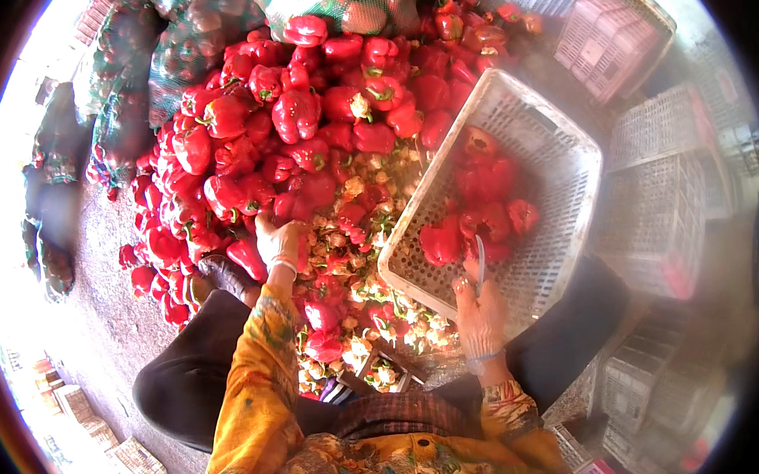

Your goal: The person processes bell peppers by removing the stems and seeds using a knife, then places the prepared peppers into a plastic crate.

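My left hand (279, 243) is at the near edge of a large heap of red bell peppers (296, 115). Its fingers curl against a red bell pepper (293, 208), and their tips are partly hidden. In my right hand (480, 316) is a small knife, its narrow pale blade (480, 257) pointing away from me. That hand hangs over the near side of a white plastic crate (401, 282). Inside the crate lie several red bell peppers (488, 178), some cut open at the top.
Pale cut-out cores and stems (373, 186) cover the ground between heap and crate. Filled green net sacks (124, 65) stand at the far left, another net sack (347, 5) behind the heap. Stacked crates (656, 207) line the right side. My bent knees (183, 372) flank the work area.
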